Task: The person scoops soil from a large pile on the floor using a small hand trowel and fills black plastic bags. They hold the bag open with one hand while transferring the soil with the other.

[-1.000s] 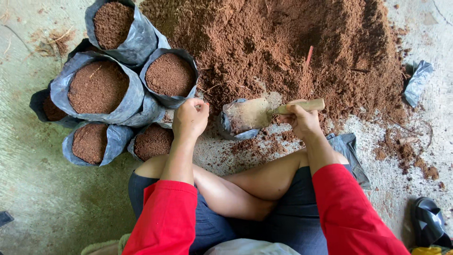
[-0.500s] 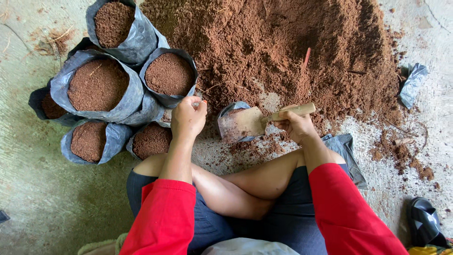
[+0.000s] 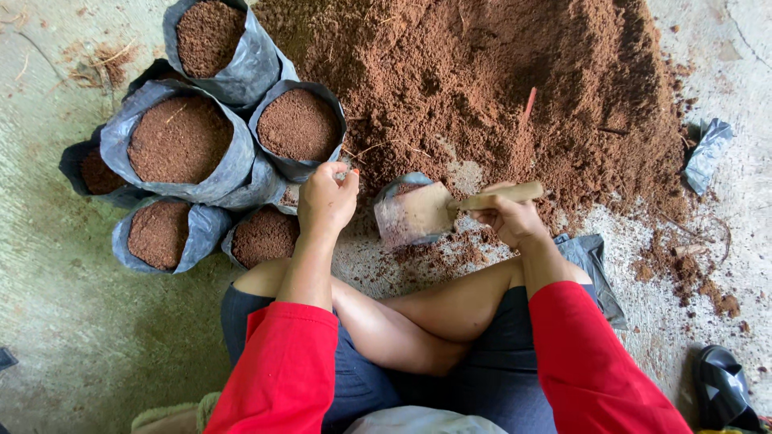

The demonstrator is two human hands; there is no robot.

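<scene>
Red sleeves point(image 3: 281, 370), dark trousers point(image 3: 498, 362)

You have a single view here, from the camera on your own head, looking almost straight down past your red sleeves and crossed legs to the concrete floor point(image 3: 72, 337). It sits close: your right hand point(image 3: 511, 217), closed on the trowel point(image 3: 438, 210), lies near frame centre, your left hand point(image 3: 326, 199) just beside it. Beyond that grip the soil heap point(image 3: 498, 88) fills the top edge; the filled bags point(image 3: 181, 141) lie off toward your left.
</scene>
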